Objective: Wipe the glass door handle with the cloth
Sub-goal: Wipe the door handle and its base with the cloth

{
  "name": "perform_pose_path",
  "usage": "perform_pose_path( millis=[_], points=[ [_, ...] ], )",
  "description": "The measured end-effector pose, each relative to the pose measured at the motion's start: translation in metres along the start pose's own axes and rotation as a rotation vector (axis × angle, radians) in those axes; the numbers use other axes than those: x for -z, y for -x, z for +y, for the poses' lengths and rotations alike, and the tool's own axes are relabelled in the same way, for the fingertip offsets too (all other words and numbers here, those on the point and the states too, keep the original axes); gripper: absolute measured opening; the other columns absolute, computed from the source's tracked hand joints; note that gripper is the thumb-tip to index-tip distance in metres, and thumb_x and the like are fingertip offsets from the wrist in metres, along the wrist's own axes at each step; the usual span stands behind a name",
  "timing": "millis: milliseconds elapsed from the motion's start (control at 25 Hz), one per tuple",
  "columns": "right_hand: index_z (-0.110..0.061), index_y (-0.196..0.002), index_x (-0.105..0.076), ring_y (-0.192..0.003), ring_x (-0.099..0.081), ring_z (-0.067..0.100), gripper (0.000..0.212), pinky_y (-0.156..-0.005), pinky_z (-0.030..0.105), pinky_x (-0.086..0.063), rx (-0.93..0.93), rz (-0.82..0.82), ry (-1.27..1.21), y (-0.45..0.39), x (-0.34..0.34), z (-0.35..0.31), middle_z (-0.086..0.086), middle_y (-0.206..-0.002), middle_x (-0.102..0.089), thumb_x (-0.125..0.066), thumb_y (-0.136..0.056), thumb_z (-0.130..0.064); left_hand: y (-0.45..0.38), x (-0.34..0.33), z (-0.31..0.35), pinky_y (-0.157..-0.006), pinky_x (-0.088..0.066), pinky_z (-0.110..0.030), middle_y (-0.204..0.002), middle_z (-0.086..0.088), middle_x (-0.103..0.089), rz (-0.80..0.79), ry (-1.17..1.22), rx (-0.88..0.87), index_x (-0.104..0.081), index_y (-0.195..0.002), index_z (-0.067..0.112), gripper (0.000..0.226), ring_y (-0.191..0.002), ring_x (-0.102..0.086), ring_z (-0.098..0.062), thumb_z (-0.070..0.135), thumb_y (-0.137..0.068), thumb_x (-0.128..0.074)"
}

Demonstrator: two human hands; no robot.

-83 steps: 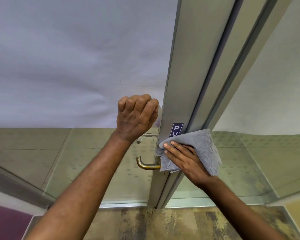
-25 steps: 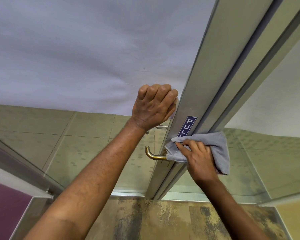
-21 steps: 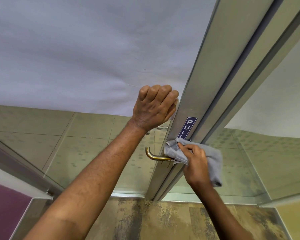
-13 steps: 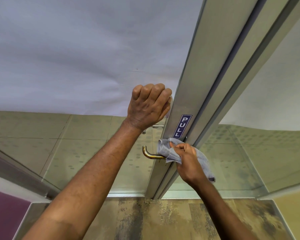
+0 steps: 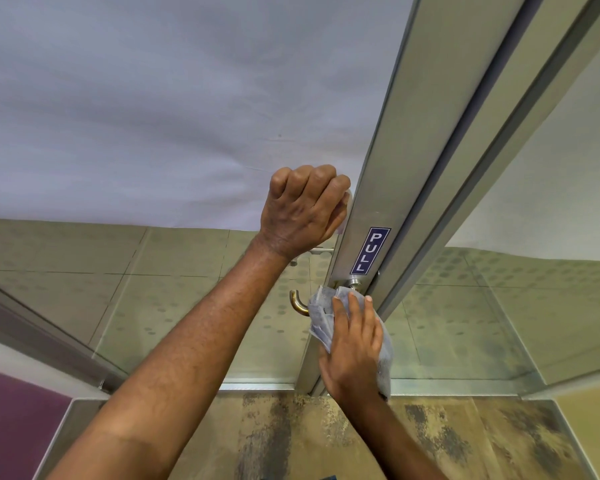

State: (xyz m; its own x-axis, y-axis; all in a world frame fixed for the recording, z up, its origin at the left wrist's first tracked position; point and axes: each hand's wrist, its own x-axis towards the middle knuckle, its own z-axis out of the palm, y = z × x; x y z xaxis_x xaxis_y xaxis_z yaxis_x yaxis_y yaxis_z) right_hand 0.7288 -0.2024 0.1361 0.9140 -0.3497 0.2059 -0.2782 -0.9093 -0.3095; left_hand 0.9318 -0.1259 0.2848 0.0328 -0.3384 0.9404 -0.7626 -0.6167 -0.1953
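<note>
On the far left we see a purple panel (image 5: 11, 420) low in the corner, and above it the frosted glass door pane (image 5: 153, 116), white across its upper part and clear lower down, where a greenish dotted floor shows through. Our left hand (image 5: 302, 213) is raised against the pane just left of the brushed metal door stile (image 5: 395, 174). Its fingers are curled tight into a fist around something pale, of which only a sliver shows at the knuckles, so we cannot tell what it holds.

Below that fist sits the brass-coloured curved lever handle (image 5: 297, 304). Its long axis runs roughly level across the door, from the silver round mount (image 5: 352, 282) on the stile out towards the left, and its free end bends in a hook that points up. Only this hooked left end is bare; the rest lies under the grey folded microfibre cloth (image 5: 321, 317).

Our right hand (image 5: 355, 344) lies over the cloth with the fingers fairly straight and pointing up towards the mount, pressing the cloth onto the handle, while the thumb side is hidden. The cloth bunches at the handle and trails down under the palm towards the wrist.

Just above the mount, a blue sticker with white letters reading PULL (image 5: 369, 251) runs lengthwise up the stile. Further right a second metal frame post (image 5: 499, 150) leans alongside, then another frosted glass pane (image 5: 551, 185). A mottled brown carpet (image 5: 465, 441) lies along the bottom.
</note>
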Motion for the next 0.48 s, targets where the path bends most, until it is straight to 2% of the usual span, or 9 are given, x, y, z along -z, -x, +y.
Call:
perform_pose_path(
  millis=[80,280,480],
  points=[
    [-0.006,-0.161,-0.030,-0.159,-0.010,0.038,0.080,-0.125,0.059,-0.020,0.040,-0.016,0.068,-0.004,-0.006,0.002,0.017,-0.169,-0.024,-0.044,-0.092,-0.044,-0.001,0.000,0.000,-0.084,-0.031,-0.040,-0.111,0.001,-0.045,-0.002,0.007,-0.001,-0.054,-0.108,0.020,0.011,-0.098,-0.045,-0.021,0.027,-0.100,-0.053],
    [-0.005,-0.149,-0.044,-0.150,-0.028,0.043,0.073,-0.125,0.059,-0.019,0.063,-0.020,0.143,-0.017,-0.023,0.001,0.019,-0.148,-0.047,-0.048,-0.087,-0.045,0.000,0.000,0.000,-0.083,-0.031,-0.040,-0.112,0.000,-0.045,-0.010,0.018,0.006,-0.053,-0.110,0.020,0.011,-0.098,-0.044,-0.022,0.027,-0.102,-0.050],
    [-0.007,-0.148,-0.041,-0.143,-0.035,0.042,0.082,-0.125,0.058,-0.019,0.066,0.013,0.183,-0.016,-0.035,-0.021,0.021,-0.146,-0.047,-0.069,-0.082,-0.044,0.001,-0.001,-0.002,-0.083,-0.031,-0.040,-0.113,0.000,-0.045,-0.010,0.018,0.009,-0.053,-0.111,0.019,0.013,-0.099,-0.044,-0.022,0.028,-0.101,-0.051]
  ],
)
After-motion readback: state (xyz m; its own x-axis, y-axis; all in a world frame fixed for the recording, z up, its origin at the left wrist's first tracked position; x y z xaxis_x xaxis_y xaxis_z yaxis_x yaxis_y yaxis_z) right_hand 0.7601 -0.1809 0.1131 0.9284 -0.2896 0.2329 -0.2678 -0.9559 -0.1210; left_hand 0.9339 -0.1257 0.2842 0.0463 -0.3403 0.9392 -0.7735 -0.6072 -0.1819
